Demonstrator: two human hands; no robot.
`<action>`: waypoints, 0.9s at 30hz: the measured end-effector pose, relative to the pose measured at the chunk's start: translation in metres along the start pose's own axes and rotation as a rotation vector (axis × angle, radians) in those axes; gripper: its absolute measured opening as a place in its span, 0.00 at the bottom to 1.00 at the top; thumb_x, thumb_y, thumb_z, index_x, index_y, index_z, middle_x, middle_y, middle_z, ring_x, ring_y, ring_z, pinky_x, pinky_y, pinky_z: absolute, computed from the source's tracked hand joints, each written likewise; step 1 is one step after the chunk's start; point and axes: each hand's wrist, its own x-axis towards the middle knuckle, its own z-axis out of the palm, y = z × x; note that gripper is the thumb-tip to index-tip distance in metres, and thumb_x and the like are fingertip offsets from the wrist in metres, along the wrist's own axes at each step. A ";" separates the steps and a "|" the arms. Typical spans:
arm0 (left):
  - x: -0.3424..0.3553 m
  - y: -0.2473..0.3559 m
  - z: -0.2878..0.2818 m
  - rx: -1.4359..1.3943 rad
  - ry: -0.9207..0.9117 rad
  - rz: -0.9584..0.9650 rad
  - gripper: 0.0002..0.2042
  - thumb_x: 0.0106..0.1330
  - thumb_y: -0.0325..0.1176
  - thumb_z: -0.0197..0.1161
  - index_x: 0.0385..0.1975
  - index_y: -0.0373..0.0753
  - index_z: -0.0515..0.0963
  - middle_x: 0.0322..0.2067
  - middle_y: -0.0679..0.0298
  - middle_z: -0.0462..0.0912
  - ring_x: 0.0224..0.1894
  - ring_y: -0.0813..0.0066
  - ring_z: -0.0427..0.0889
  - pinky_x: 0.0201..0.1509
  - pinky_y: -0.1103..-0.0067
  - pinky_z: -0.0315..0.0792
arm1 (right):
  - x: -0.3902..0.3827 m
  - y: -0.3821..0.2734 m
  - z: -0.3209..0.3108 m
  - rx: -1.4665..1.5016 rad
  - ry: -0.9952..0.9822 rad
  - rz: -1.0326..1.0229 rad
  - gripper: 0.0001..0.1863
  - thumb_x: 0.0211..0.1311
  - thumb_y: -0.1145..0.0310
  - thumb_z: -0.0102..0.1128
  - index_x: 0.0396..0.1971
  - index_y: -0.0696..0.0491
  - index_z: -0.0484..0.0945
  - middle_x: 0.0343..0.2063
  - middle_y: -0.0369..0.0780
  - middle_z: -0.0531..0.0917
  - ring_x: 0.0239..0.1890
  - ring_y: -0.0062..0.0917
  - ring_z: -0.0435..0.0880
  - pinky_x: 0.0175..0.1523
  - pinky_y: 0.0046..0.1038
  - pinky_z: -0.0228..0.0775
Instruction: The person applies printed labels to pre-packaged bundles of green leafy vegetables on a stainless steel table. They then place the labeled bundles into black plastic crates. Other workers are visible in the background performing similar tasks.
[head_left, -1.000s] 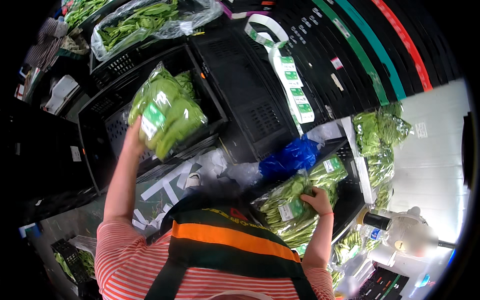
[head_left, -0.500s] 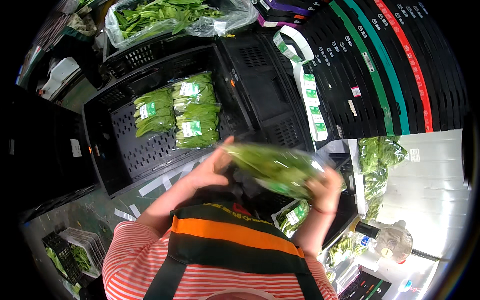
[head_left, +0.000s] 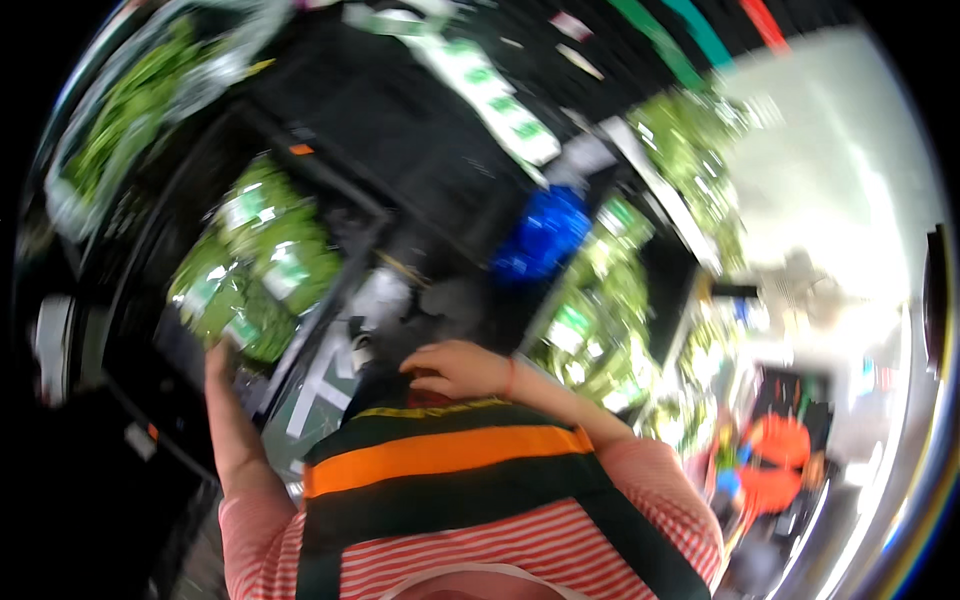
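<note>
My left hand (head_left: 220, 353) is at the near edge of a clear bag of leafy greens (head_left: 262, 335) in a black crate (head_left: 175, 365) on the left. Its fingers are partly hidden against the bag and blurred, and they appear to grip its end. More bagged greens (head_left: 290, 262) with green-and-white labels lie beside that bag in the same crate. In front of my apron (head_left: 440, 455), my right hand (head_left: 458, 368) hovers with fingers slightly bent and apart, holding nothing I can see.
To the right, several bagged greens (head_left: 600, 330) fill another dark container, with a blue plastic bundle (head_left: 545, 235) beyond it. A label strip (head_left: 490, 90) runs across black crates. Loose greens (head_left: 130, 105) sit in a plastic liner at far left. A person in orange (head_left: 775, 460) is at lower right.
The bag of greens held between both hands has gone left into the crate with the others. My right hand has let go and moved left, near my apron. The view has turned right.
</note>
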 end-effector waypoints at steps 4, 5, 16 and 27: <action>0.011 0.024 0.029 -0.008 0.107 0.018 0.29 0.58 0.34 0.60 0.58 0.35 0.56 0.40 0.59 0.74 0.32 0.69 0.75 0.30 0.74 0.70 | -0.081 0.039 -0.078 -0.347 0.336 0.408 0.15 0.53 0.58 0.55 0.38 0.50 0.77 0.36 0.42 0.79 0.37 0.36 0.78 0.43 0.33 0.70; 0.011 0.036 0.037 -0.018 0.201 0.069 0.30 0.58 0.34 0.60 0.59 0.35 0.55 0.44 0.58 0.73 0.36 0.68 0.76 0.32 0.74 0.71 | -0.116 0.064 -0.100 -0.422 0.549 0.451 0.17 0.51 0.58 0.57 0.39 0.50 0.77 0.38 0.42 0.78 0.38 0.37 0.78 0.44 0.34 0.70; -0.347 0.094 0.374 0.194 -0.596 0.442 0.19 0.60 0.32 0.58 0.51 0.32 0.68 0.47 0.55 0.74 0.49 0.69 0.74 0.53 0.77 0.66 | -0.344 0.152 -0.110 -0.063 0.380 0.746 0.20 0.46 0.57 0.62 0.33 0.57 0.77 0.27 0.49 0.79 0.30 0.40 0.77 0.39 0.33 0.68; -0.409 0.056 0.442 -0.173 -0.912 0.273 0.25 0.49 0.20 0.64 0.50 0.33 0.66 0.45 0.60 0.72 0.46 0.74 0.73 0.49 0.79 0.69 | -0.239 0.087 -0.133 0.531 0.939 0.131 0.19 0.58 0.64 0.56 0.44 0.62 0.72 0.33 0.36 0.78 0.37 0.18 0.73 0.43 0.21 0.65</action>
